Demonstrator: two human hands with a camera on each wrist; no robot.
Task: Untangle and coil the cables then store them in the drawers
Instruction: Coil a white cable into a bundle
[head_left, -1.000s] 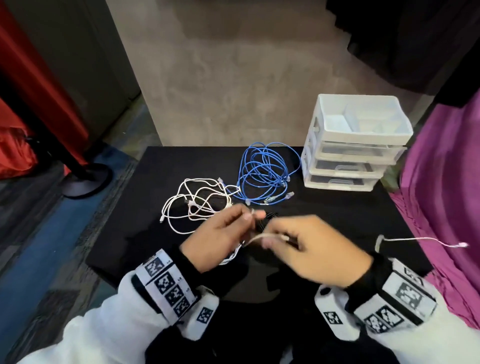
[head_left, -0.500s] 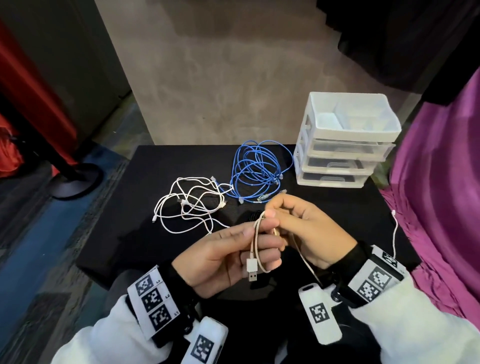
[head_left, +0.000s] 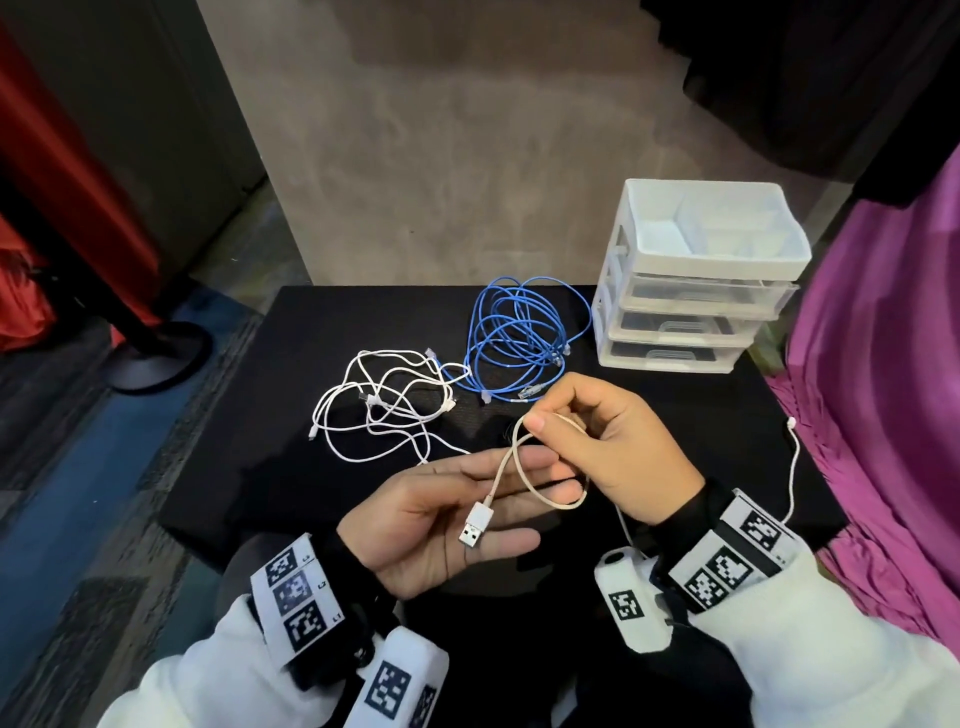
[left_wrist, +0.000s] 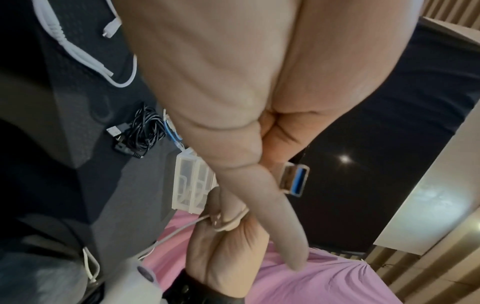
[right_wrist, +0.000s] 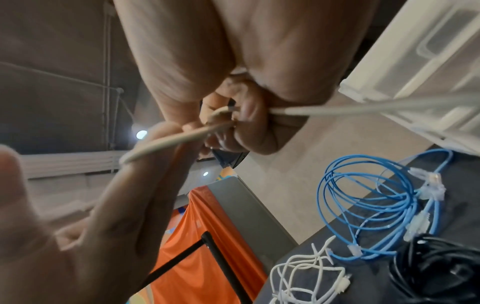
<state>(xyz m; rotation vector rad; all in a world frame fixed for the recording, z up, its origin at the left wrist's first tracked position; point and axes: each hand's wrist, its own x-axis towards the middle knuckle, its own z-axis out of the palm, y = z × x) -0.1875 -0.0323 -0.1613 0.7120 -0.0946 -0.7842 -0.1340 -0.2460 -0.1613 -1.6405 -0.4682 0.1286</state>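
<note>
A beige USB cable (head_left: 524, 478) loops between my hands above the black table (head_left: 332, 322). My right hand (head_left: 550, 423) pinches the top of the loop between thumb and forefinger; the same pinch shows in the right wrist view (right_wrist: 233, 115). My left hand (head_left: 519, 499) lies palm up with straight fingers, and the cable's USB plug (head_left: 475, 525) rests across them. The plug (left_wrist: 296, 179) pokes out beside the fingers in the left wrist view. The cable's tail runs under my right wrist to its far end (head_left: 790, 422) at the table's right edge.
A tangled white cable (head_left: 384, 405) and a loosely coiled blue network cable (head_left: 519, 343) lie behind my hands. A black cable bundle (right_wrist: 436, 267) sits near them. The white drawer unit (head_left: 691, 291) stands back right, drawers shut. Pink cloth (head_left: 883, 415) hangs at the right.
My left hand has straightened from a curled grip on the cable to a flat palm with the plug lying on it. The loop has widened. The right hand keeps its pinch.
</note>
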